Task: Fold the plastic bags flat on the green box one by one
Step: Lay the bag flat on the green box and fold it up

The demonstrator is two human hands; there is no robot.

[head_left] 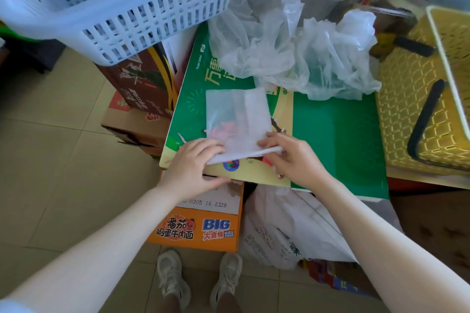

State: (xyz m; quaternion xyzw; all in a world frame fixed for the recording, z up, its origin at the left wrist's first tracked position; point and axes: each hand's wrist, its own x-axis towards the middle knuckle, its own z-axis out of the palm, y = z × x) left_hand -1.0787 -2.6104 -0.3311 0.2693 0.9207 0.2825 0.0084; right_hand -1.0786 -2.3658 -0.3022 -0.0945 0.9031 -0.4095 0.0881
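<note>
Left hand (195, 168): we pinch the folded bag's (237, 119) near left corner.
Right hand (292, 157): we pinch its near right edge.
Bag: flat on our green box (338, 140), crumpled bags (292, 51) beyond.

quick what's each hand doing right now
Left hand: grips the near left edge of the plastic bag on the green box.
Right hand: pinches the bag's folded near edge.
</note>
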